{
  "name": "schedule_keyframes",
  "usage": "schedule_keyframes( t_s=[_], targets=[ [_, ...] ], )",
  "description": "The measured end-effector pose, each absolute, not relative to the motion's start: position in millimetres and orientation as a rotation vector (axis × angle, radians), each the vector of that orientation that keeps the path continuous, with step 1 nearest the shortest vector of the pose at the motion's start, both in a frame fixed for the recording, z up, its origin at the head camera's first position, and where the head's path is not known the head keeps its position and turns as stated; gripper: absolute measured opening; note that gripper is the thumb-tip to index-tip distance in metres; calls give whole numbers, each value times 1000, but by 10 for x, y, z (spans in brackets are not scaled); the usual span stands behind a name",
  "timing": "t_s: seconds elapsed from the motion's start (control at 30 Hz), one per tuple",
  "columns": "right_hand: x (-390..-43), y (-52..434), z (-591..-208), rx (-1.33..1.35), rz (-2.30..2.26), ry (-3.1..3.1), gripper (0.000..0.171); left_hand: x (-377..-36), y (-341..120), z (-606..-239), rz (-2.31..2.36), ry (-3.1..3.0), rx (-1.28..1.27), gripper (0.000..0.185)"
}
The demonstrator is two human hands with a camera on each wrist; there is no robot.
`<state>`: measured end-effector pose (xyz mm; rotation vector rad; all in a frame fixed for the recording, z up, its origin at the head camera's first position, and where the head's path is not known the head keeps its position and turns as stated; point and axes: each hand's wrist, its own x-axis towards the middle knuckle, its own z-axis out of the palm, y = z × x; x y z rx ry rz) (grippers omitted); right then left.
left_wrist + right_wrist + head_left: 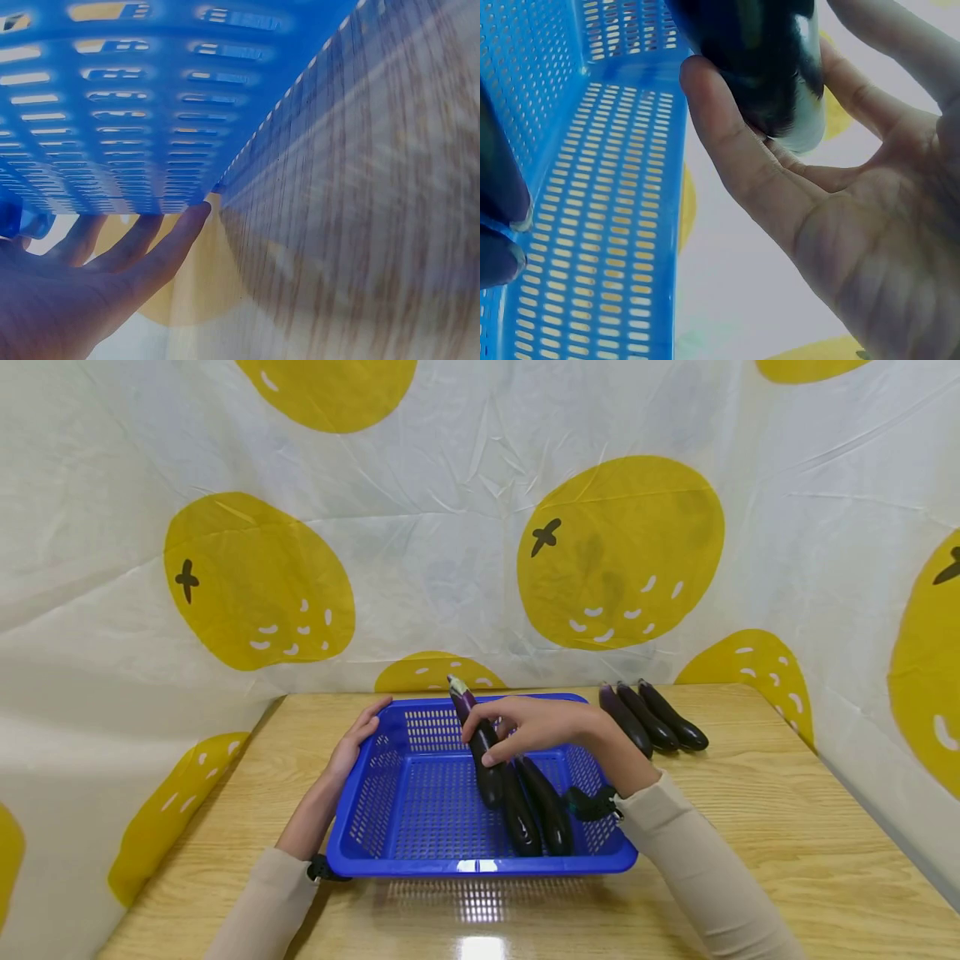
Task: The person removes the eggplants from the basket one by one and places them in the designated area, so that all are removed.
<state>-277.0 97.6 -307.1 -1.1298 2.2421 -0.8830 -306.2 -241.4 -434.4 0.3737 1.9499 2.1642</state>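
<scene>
My right hand (536, 724) pinches a dark purple eggplant (488, 785) between thumb and fingers, over the inside of a blue plastic basket (480, 866). Its stem end points up and away; in the right wrist view the held eggplant (769, 67) fills the space between the fingers. Two more eggplants, the nearer one (521, 818) and its neighbor (553, 818), lie side by side in the basket's right half. My left hand (348, 750) rests against the basket's left side, its extended fingers (169, 251) touching the outer wall (112, 112).
Three eggplants (656, 722) lie side by side on the wooden table (757, 802), behind and right of the basket. A white cloth (442, 568) printed with yellow fruit hangs along the table's back and left side.
</scene>
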Motion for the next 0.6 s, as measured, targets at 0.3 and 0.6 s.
schedule_keyframes(
  t_s=[0.3, 0.6],
  targets=[
    [-2736, 1089, -3085, -1069, -956, 2278, 33, -3057, -2419, -4349, 2157, 1964, 393, 55],
    [-2700, 1253, -3103, -1021, -1087, 2331, 32, -3067, -2416, -4350, 2157, 1957, 398, 55]
  ],
)
